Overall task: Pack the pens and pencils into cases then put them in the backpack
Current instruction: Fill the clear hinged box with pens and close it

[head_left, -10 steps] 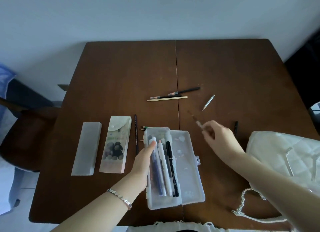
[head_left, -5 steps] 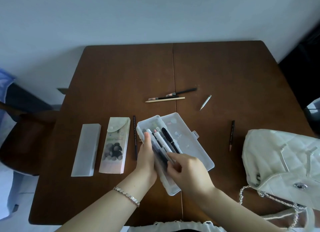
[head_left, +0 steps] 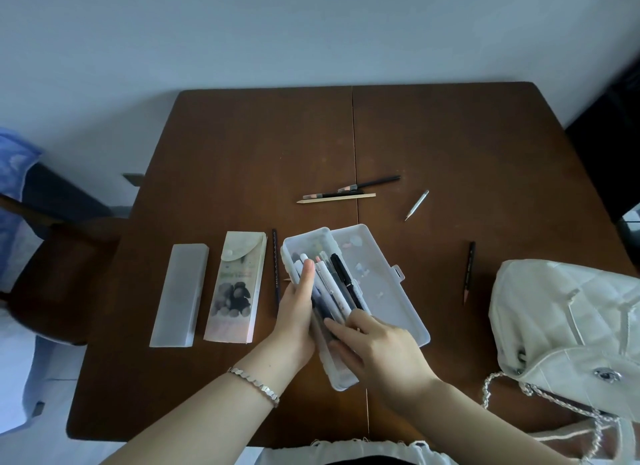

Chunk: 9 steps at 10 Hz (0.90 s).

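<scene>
While open, clear case (head_left: 388, 288) full of pens (head_left: 332, 291).

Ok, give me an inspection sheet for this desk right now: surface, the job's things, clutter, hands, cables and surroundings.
Surface: brown wooden table, seam down the middle.
Job's things: clear plastic case open, pens inside; frosted case and printed case lie shut, side by side; white backpack at the right edge.
Clutter: loose pencils at centre, silver pencil, dark pencil, another dark pencil beside the printed case.
Hands: left hand steadies the clear case; right hand presses on the pens.
Cables: nothing seen.
Surroundings: pale wall, chair on the left.
</scene>
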Motion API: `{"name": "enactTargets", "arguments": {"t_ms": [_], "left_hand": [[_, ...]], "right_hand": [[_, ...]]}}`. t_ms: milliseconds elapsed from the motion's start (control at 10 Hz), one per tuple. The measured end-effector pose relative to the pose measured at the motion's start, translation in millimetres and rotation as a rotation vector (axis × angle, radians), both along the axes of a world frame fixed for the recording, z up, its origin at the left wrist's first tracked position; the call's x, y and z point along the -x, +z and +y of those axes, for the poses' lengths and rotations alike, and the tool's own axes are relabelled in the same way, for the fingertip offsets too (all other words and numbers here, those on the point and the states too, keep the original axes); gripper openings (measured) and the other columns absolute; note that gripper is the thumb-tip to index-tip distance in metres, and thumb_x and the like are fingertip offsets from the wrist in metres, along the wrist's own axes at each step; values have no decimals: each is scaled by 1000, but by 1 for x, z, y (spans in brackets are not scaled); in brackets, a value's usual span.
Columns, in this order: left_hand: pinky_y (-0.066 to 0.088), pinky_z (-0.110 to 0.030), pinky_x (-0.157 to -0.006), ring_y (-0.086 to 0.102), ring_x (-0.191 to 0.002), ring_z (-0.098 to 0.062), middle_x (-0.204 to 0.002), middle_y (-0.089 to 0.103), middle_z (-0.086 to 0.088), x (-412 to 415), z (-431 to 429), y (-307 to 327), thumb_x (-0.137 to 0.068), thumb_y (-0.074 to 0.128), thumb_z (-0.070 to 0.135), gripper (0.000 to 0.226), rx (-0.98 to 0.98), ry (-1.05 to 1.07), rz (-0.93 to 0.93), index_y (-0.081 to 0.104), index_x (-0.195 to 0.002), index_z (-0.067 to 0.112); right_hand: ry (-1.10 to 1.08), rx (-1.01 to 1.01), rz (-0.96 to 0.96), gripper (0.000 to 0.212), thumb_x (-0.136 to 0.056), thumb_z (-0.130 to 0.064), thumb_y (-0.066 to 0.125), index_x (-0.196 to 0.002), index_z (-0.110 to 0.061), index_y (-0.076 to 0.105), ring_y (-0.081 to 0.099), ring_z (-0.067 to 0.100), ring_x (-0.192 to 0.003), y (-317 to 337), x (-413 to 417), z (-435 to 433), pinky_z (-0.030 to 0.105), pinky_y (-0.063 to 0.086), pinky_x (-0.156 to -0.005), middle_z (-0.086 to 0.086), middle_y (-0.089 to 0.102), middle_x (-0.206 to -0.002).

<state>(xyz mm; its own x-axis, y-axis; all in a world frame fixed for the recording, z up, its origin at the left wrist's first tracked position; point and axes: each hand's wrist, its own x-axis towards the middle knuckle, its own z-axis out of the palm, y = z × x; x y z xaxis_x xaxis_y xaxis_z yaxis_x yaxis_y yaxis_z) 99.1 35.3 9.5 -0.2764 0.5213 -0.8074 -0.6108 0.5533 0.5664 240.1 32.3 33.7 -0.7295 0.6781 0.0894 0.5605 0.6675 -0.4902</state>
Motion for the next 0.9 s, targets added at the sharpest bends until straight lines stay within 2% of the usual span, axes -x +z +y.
{"name": "enactTargets", "arguments": {"t_ms": [100, 200, 300, 400, 500, 600, 700, 800, 900], "left_hand": [[46, -53, -97, 62, -108, -30, -123, 61, -16, -5, -7, 25, -49, 66, 79, 97, -46, -16, -136, 55, -124, 18], [54, -43, -76, 65, -96, -27, -104, 67, -12, -5, -7, 19, -80, 48, 66, 49, -133, -20, -149, 61, -102, 23], [52, -39, -71, 61, -94, -23, -108, 62, -7, -9, -7, 18, -84, 39, 64, 41, -146, -53, -220, 57, -97, 30], [54, -38, -69, 64, -94, -22, -107, 65, -6, -11, -7, 15, -87, 35, 64, 45, -131, -39, -218, 60, -102, 29], [56, -36, -67, 71, -86, -24, -91, 75, -7, -9, -9, 15, -89, 35, 62, 55, -135, -95, -216, 66, -105, 20], [53, -37, -70, 69, -87, -28, -89, 75, -11, -6, -10, 14, -85, 44, 64, 58, -45, -176, -156, 69, -104, 15], [52, -37, -70, 67, -92, -28, -101, 72, -13, -4, -11, 14, -83, 40, 68, 63, 6, -217, -160, 69, -107, 17], [53, -39, -72, 66, -96, -30, -104, 70, -14, -3, -9, 13, -82, 38, 70, 65, 3, -170, -181, 66, -110, 18], [51, -37, -67, 63, -93, -28, -103, 67, -12, -2, -5, 13, -83, 34, 69, 62, -7, -155, -170, 62, -108, 20]], "right_hand": [[-9, -34, 66, 36, -95, -35, 36, -105, -20, 67, 63, 16, -79, -2, -1, 11, 27, 58, -59, 1, 65, -93], [-119, 27, -95, 57, -96, -50, 20, -135, -16, 44, 48, 26, -128, 3, 0, 18, 42, 36, -104, 3, 50, -139], [-80, 37, -352, 79, -90, -66, 9, -142, -9, 28, 24, 19, -135, 2, 2, 15, 46, 19, -106, 5, 25, -147], [-32, 71, -402, 91, -83, -74, 8, -146, -8, 15, 7, 19, -141, 4, 5, 11, 40, 14, -112, 7, 6, -151], [-81, 357, -243, 92, -69, -78, -4, -142, -24, -18, -34, 4, -133, 11, -4, 16, 31, -16, -114, -12, -30, -144], [-437, 402, -45, 79, -84, -66, 16, -148, -19, 9, -8, 9, -144, 6, -21, 35, 33, -1, -118, -8, -2, -155], [-854, 848, 110, 62, -96, -49, 30, -133, -3, 48, 47, 22, -122, -10, -39, 62, 37, 38, -99, 12, 52, -131], [-912, 1566, 397, 82, -89, -66, 20, -96, -3, 72, 66, 28, -81, -15, -55, 66, 37, 49, -69, 15, 68, -94], [-764, 1771, 634, 82, -90, -64, 16, -95, -8, 75, 71, 28, -81, -4, -57, 62, 34, 57, -67, 15, 73, -94]]}}
